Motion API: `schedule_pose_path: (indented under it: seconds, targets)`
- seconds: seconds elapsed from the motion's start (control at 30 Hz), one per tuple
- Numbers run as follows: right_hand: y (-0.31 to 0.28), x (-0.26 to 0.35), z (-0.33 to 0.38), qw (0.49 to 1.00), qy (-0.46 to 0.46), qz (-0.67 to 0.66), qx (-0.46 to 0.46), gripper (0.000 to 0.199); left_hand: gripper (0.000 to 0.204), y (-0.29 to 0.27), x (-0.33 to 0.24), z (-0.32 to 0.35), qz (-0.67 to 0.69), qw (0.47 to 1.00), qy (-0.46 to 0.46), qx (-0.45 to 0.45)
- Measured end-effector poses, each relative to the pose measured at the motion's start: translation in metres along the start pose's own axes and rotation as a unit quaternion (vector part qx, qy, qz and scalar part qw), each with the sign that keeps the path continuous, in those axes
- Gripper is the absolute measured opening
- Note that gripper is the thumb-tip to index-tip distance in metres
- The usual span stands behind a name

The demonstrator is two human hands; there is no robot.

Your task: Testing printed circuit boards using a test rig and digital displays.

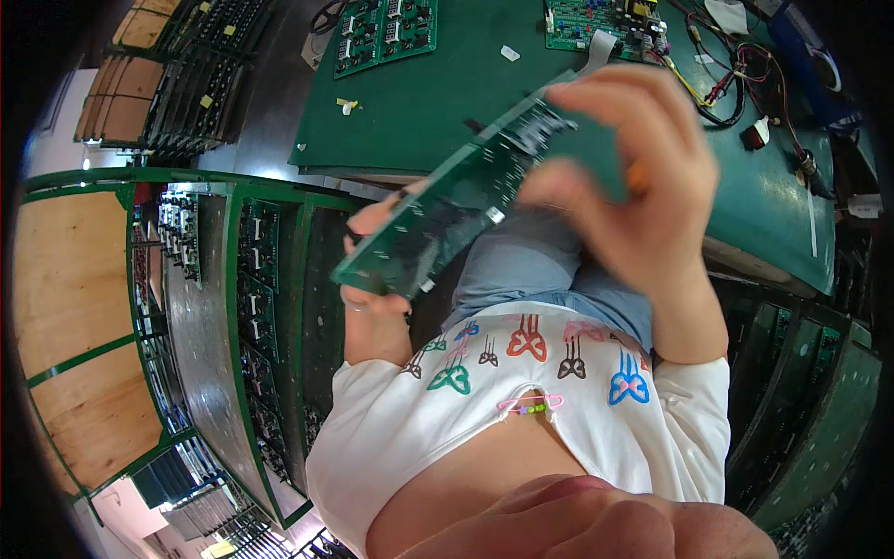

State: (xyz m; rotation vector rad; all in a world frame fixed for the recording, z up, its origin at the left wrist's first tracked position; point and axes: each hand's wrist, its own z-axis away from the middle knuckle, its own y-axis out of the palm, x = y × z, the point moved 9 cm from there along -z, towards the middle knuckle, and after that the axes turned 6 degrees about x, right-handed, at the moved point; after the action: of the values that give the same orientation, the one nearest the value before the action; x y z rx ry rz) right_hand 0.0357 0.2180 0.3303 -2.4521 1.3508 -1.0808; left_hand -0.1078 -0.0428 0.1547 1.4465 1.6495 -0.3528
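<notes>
A green circuit board (447, 200) hangs tilted in front of my body, above my lap, slightly blurred by motion. My left hand (377, 279) is closed round its lower left end, with fingers behind and thumb at the near edge. My right hand (643, 158) is at the board's upper right end, its index fingertip by the corner and its thumb apart, below. Motion smears these fingers, so whether they grip the edge cannot be told. A small orange thing (637, 177) shows in the right palm, mostly hidden. A pale ribbon cable (599, 51) runs just beyond the board's corner.
On the green table (438, 112) lie a panel of boards with digit displays (386, 35), a populated board (605, 23), bundled wires (736, 74) and paper scraps (509, 53). Green-framed racks of boards (261, 242) stand left; more board racks (792, 373) stand right.
</notes>
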Motion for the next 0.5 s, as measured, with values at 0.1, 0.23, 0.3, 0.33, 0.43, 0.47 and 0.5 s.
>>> schedule_pose_path:
  seconds: [0.1,0.23,0.3,0.33,0.43,0.47,0.5]
  targets:
    - [0.015,-0.083,-0.004,0.983,0.121,0.104,0.088,0.017,0.107,0.025,-0.022,-0.032,-0.081,0.996,-0.038,0.012]
    - [0.073,-0.152,0.005,0.955,0.096,0.162,0.229,0.02,0.111,0.018,-0.032,-0.065,-0.226,0.966,-0.059,-0.113]
    - [0.106,-0.166,0.013,0.929,0.094,0.168,0.318,0.027,0.113,0.025,-0.027,-0.086,-0.331,0.938,-0.037,-0.092]
    - [0.112,-0.168,0.01,0.93,0.091,0.167,0.316,0.027,0.113,0.033,-0.024,-0.094,-0.373,0.926,-0.011,-0.06]
    - [0.138,-0.182,0.018,0.902,0.103,0.134,0.398,0.034,0.113,0.041,-0.006,-0.108,-0.421,0.906,0.005,-0.055]
    - [0.137,-0.186,0.018,0.903,0.104,0.134,0.394,0.034,0.114,0.044,0.0,-0.113,-0.446,0.894,0.018,-0.04]
    - [0.136,-0.183,0.014,0.917,0.078,0.111,0.374,0.032,0.114,0.044,0.007,-0.117,-0.456,0.889,0.008,-0.037]
